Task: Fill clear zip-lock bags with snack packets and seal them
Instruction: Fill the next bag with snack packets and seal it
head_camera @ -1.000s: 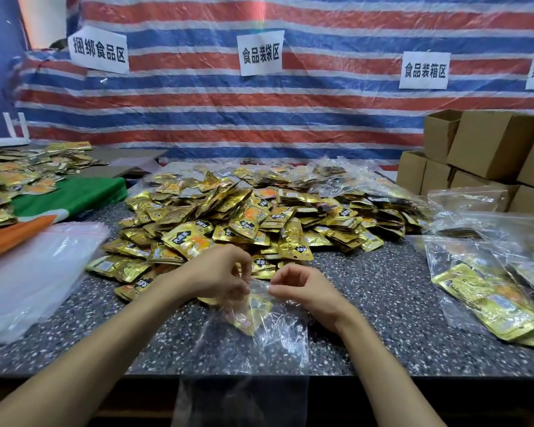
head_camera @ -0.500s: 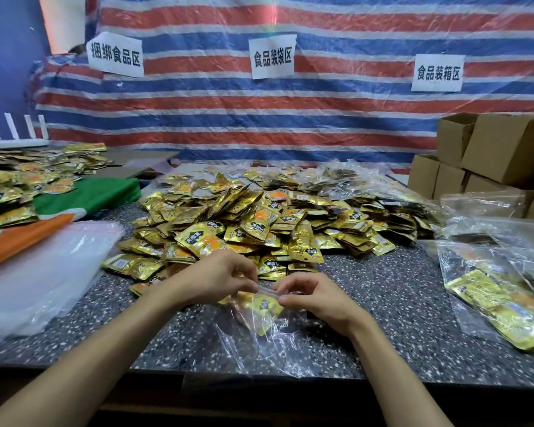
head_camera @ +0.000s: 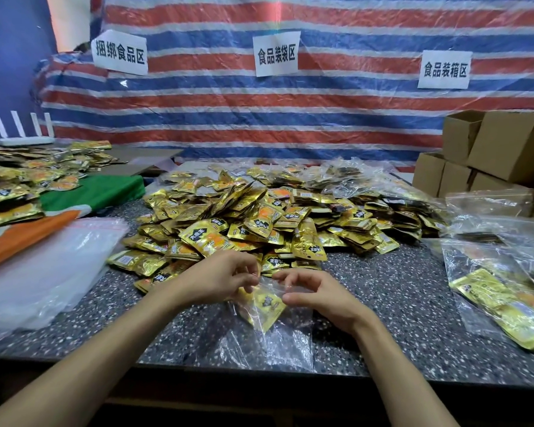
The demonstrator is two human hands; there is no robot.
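Fig. Both hands at the clear bag (head_camera: 275,343). My left forearm (head_camera: 105,349) and right forearm (head_camera: 392,365) converge on it from the near side. The left hand (head_camera: 225,277) curls its fingers at the bag's mouth and pinches the rim. The right hand (head_camera: 316,295), at the mouth's other side, arches its index over the thumb. I cannot tell whether it grips.

Even bright light, glare, edge distortion.

On the striped tarpaulin (head_camera: 352,124), the left paper sign (head_camera: 120,53) reads 捆绑食品区, the middle sign (head_camera: 276,53) 食品装袋区, and the right sign (head_camera: 445,70) 食品装箱区. The black labels on the snack packets (head_camera: 261,218) are too small to read.
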